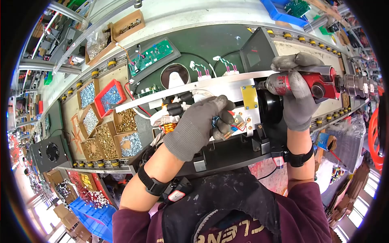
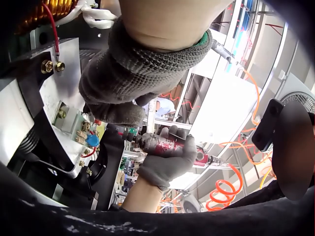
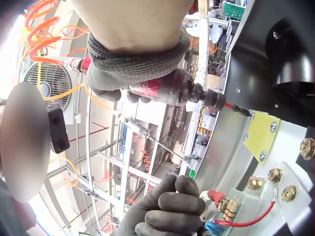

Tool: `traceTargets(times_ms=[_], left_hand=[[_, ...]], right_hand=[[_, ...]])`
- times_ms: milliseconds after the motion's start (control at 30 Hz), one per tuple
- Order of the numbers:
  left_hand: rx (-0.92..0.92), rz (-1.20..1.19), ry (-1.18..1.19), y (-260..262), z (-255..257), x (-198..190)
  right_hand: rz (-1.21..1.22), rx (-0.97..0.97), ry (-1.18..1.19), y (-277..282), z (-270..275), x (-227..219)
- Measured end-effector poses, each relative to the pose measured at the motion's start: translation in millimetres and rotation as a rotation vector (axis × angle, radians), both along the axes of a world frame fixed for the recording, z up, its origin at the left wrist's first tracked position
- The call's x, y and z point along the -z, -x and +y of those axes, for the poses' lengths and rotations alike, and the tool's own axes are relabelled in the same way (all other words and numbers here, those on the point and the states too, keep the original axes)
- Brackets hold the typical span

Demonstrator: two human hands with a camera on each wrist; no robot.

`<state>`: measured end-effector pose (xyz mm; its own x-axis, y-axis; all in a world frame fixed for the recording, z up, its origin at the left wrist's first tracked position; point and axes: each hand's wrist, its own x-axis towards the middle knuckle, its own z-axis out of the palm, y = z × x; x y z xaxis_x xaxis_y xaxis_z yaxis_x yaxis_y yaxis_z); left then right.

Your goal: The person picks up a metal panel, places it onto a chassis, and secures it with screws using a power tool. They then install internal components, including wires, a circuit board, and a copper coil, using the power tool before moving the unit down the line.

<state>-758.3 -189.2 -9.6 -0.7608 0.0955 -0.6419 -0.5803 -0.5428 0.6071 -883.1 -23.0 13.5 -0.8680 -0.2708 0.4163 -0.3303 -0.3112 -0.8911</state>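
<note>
My right hand (image 1: 300,99) grips a red air screwdriver (image 1: 320,83), held level. In the right wrist view, the driver's bit (image 3: 238,109) reaches a corner screw of a yellow plate (image 3: 262,135) on the metal chassis. My left hand (image 1: 198,125), fingers curled, is over the chassis beside that plate; small bluish parts, like screws, show between its fingers. Close to its fingertips are a red-capped wire end (image 3: 214,196) and a small board with a blue component (image 2: 92,140). Its palm is hidden.
Boxes of screws (image 1: 106,141) and a red tray (image 1: 120,87) lie to the left. Behind the chassis are a green circuit board (image 1: 154,56) and a dark upright panel (image 1: 259,50). An orange coiled hose (image 2: 227,189) trails from the driver. A blue bin (image 1: 97,216) stands low at left.
</note>
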Motion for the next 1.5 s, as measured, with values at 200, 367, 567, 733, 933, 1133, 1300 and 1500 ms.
traceTargets(times_ms=[200,367,567,733,933,1133,1300,1500], left_hand=[[-0.017,-0.026,-0.050,2.3,-0.6,6.5],[0.006,0.016,-0.004,1.5,0.4,0.4],[0.053,0.021,0.063,-0.1,1.0,-4.7],[0.102,0.117,0.168,-17.8,-18.0,-24.8],[0.019,0.218,0.611,-98.5,-77.3,-29.4],[-0.274,-0.237,0.850,-193.4,-170.6,56.1],[-0.103,-0.365,0.554,-294.5,-222.6,244.1],[0.839,-0.210,1.343,-232.0,-172.9,167.7]], right_hand=[[0.030,-0.255,0.010,4.4,4.6,2.2],[-0.072,-0.309,0.024,5.8,4.5,2.4],[-0.141,-0.272,0.061,13.4,-4.5,2.5],[-0.173,-0.216,0.004,13.6,-14.3,-2.6],[-0.076,-0.226,-0.044,17.7,-1.4,-3.3],[0.135,0.244,-0.077,-44.4,69.6,-57.1],[-0.013,0.750,-0.340,-120.6,159.2,-39.4],[-0.395,0.773,-0.991,-223.3,269.1,188.8]])
